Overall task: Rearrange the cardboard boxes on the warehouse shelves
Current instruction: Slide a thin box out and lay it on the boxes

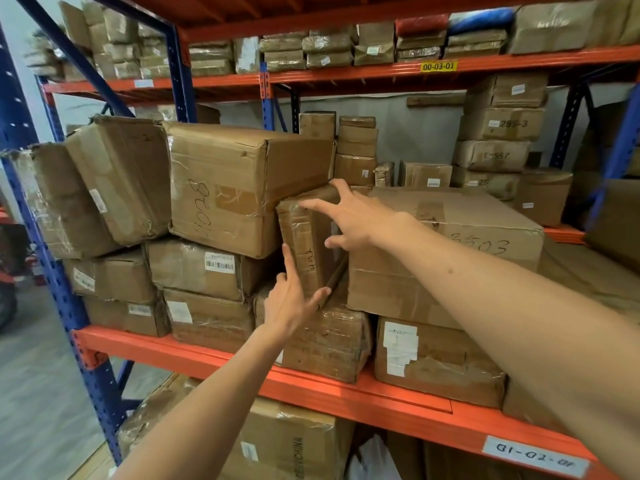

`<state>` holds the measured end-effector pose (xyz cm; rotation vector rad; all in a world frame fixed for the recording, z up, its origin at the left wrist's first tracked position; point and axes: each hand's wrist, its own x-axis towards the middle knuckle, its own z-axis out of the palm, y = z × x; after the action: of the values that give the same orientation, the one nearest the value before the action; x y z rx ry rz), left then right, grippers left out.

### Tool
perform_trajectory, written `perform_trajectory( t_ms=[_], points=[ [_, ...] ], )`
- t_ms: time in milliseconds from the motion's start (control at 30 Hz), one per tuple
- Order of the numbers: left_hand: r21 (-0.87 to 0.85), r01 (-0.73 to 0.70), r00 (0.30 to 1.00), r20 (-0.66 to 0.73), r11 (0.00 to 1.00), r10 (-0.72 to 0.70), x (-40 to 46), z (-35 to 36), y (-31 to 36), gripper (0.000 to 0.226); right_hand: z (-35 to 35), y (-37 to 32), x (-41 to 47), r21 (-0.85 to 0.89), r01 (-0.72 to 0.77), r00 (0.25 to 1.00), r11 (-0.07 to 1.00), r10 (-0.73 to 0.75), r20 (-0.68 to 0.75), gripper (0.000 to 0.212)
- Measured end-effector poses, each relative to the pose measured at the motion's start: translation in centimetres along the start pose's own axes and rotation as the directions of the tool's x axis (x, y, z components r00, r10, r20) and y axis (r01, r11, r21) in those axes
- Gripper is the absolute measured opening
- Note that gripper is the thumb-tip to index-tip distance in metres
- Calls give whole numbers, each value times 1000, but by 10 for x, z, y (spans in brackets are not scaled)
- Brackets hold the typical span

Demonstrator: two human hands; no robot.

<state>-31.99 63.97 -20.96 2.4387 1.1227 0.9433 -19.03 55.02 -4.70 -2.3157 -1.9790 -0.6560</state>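
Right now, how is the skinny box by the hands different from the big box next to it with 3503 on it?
The skinny box stands tilted on end; the 3503 box lies flat. The skinny box is far narrower than the 3503 box. Both hands are at the skinny box, neither at the 3503 box. Both are brown taped cardboard.

Two bare arms are stretched forward. The left hand (289, 299) is held lower, fingers spread, index finger raised. The right hand (349, 216) is held higher and farther, fingers splayed wide.
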Motion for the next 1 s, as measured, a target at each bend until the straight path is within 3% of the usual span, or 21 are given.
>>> perform_trajectory(
  t_ms=[233,367,500,667,800,900,1000],
  points=[
    [-21,-12,999,-37,1000,11,8,16,4,128,5,-3,28,-58,27,999,998,-25,47,96],
    [-132,-82,996,-34,988,79,9,17,-2,122,7,-8,37,-68,76,994,995,-69,89,106],
    [-113,-159,987,-43,981,155,4,12,-7,121,0,-8,44,-85,100,989,991,-90,116,112],
    [-144,-166,984,-91,975,154,-5,-3,-4,121,-25,-2,44,-41,163,977,986,-156,146,85],
    [-137,-147,984,-125,980,130,-7,-16,1,123,-36,4,35,29,185,981,982,-187,49,75],
    [-230,-135,985,-132,964,107,-1,-33,7,118,-52,5,29,99,196,981,976,-195,-21,69],
    [-224,-202,972,-169,954,166,1,-53,15,109,-74,14,18,132,158,987,979,-152,-54,66]
  ],
)
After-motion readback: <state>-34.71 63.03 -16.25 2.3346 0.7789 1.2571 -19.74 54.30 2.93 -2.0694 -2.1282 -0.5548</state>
